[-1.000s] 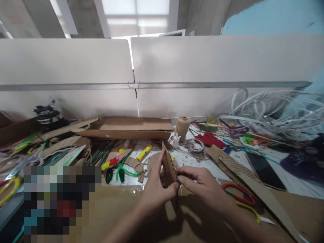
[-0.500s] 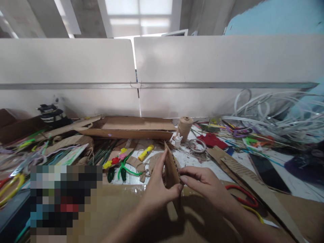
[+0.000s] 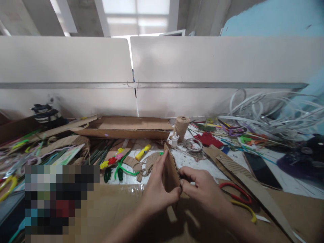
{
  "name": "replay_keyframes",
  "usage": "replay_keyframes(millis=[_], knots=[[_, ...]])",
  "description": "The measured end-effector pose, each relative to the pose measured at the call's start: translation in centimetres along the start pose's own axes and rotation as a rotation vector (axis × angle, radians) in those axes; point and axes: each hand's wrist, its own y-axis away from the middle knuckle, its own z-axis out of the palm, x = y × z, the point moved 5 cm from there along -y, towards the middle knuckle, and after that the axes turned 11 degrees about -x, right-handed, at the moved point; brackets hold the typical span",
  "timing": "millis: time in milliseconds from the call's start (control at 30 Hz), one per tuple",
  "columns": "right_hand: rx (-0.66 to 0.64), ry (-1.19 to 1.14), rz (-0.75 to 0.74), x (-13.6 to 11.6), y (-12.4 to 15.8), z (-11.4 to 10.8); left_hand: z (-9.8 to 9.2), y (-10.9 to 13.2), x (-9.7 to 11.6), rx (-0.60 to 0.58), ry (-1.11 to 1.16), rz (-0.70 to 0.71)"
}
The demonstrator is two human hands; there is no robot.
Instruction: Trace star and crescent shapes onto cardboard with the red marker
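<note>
A small piece of corrugated cardboard (image 3: 171, 168) stands upright on edge between my two hands, above a large flat cardboard sheet (image 3: 121, 206). My left hand (image 3: 158, 189) presses flat along its left face, thumb hooked round the near edge. My right hand (image 3: 202, 190) pinches the same near edge from the right, fingers curled. A coil of twine-wrapped material (image 3: 152, 161) lies just behind the piece.
A twine spool (image 3: 181, 127), small white bottle (image 3: 174, 140), yellow glue stick (image 3: 143, 152), metal ring (image 3: 193, 144) and long cardboard box (image 3: 126, 127) lie behind. Red-and-yellow scissors (image 3: 238, 199), cardboard strips (image 3: 243, 175) and a black phone (image 3: 260, 168) sit right. White dividers back the desk.
My right fingers have curled in tighter on the cardboard's near edge, and both hands have closed together. The view shifted slightly.
</note>
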Motion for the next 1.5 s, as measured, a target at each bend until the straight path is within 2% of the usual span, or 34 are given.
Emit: replay_keyframes(millis=[100, 233, 367, 500, 567, 667, 767, 967, 1133, 1367, 1500], knots=[[0.051, 0.014, -0.023, 0.5, -0.2, 0.3, 0.4, 0.4, 0.5, -0.021, 0.013, 0.014], [0.047, -0.163, -0.021, 2.2, -1.0, 1.7, 1.4, 0.8, 2.0, -0.158, 0.018, 0.045], [0.018, -0.214, -0.034, 2.6, -1.4, 1.8, 0.6, 0.2, 2.3, -0.118, 0.099, -0.017], [0.030, -0.264, -0.115, 1.1, -1.2, 0.1, -0.2, -0.6, 1.8, -0.090, 0.122, -0.043], [-0.012, -0.277, -0.140, 0.4, -0.9, 0.0, -0.4, -0.7, 1.7, -0.070, 0.090, -0.039], [-0.082, -0.246, -0.153, -0.3, -0.5, 0.6, -0.2, -0.7, 1.8, -0.070, 0.040, 0.003], [-0.072, -0.196, -0.127, -0.6, -0.1, 1.0, 0.3, -0.7, 2.1, -0.066, 0.016, 0.031], [-0.127, -0.238, -0.120, -0.7, 0.0, 1.2, 0.7, -0.8, 2.3, -0.053, 0.080, -0.011], [-0.095, -0.144, -0.084, -0.3, 0.1, 1.1, 0.9, -0.7, 2.3, -0.061, -0.011, 0.072], [0.010, 0.156, 0.014, 0.4, 0.9, 1.5, 1.6, -0.3, 2.0, -0.039, -0.196, 0.174], [0.043, 0.242, -0.012, 0.2, 1.1, 1.8, 1.6, -0.3, 2.3, -0.042, -0.142, 0.183]])
